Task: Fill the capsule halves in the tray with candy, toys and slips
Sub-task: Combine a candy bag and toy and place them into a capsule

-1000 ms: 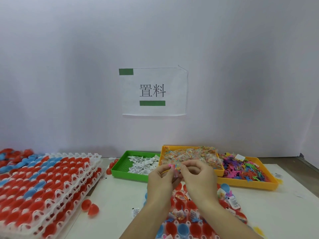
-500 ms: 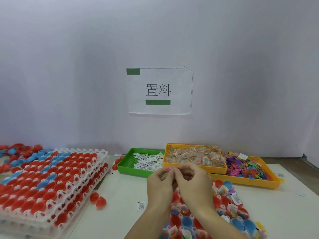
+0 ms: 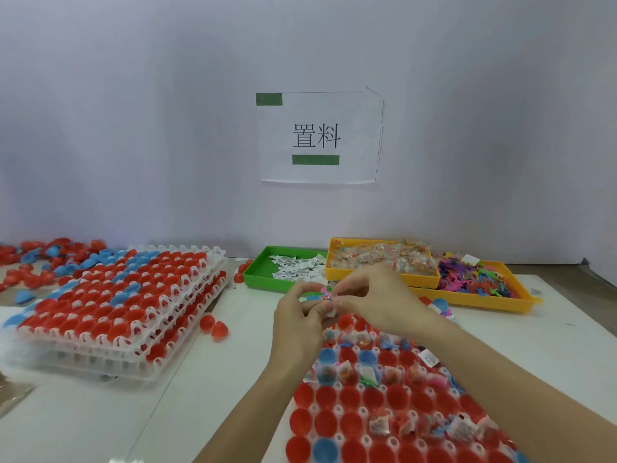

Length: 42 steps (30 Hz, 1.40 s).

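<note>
Capsule tray [image 3: 337, 409]: white grid of red and blue halves, set at the near table edge, long axis running away toward the wall; far rows are partly filled with wrapped candy, toys and slips. Small pink item [image 3: 325, 294]: pinched between the fingertips of left hand [image 3: 300, 324] and right hand [image 3: 370, 300], held above the tray's far end. Green bin of slips [image 3: 258, 274], yellow candy bin [image 3: 334, 259] and toy bin [image 3: 467, 300] are ranged behind. Stacked trays [image 3: 127, 312] occupy the left; bare table is seen between. Wall sign [image 3: 319, 137] reads "置料".
</note>
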Each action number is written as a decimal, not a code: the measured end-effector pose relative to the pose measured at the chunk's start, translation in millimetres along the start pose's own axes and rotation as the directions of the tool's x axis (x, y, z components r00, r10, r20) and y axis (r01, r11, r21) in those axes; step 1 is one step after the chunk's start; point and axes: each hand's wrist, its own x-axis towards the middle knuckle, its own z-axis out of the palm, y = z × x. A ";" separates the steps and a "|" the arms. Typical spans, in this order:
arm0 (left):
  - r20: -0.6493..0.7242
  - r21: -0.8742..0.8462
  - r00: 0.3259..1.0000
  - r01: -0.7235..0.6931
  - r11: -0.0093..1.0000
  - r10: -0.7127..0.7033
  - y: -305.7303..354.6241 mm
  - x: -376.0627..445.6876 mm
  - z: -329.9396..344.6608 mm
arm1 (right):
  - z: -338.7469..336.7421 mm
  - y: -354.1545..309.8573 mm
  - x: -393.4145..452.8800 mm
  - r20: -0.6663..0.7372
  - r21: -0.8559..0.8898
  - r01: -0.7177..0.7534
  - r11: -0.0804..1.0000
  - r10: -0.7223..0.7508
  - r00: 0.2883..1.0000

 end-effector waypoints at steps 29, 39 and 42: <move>0.107 -0.024 0.994 0.011 1.000 -0.008 -36.8 -33.1 -5.5 | 19.9 24.5 -54.4 -0.037 0.053 -0.019 0.998 0.021 0.999; 0.058 0.109 0.996 -0.073 0.991 0.067 -46.2 -39.6 -15.0 | 21.1 31.1 -66.5 -0.002 0.053 -0.028 0.998 0.028 1.000; 0.130 0.131 0.987 -0.109 0.985 0.092 -44.5 -41.9 -19.3 | 19.5 31.0 -71.7 0.022 0.037 0.000 0.999 -0.001 1.000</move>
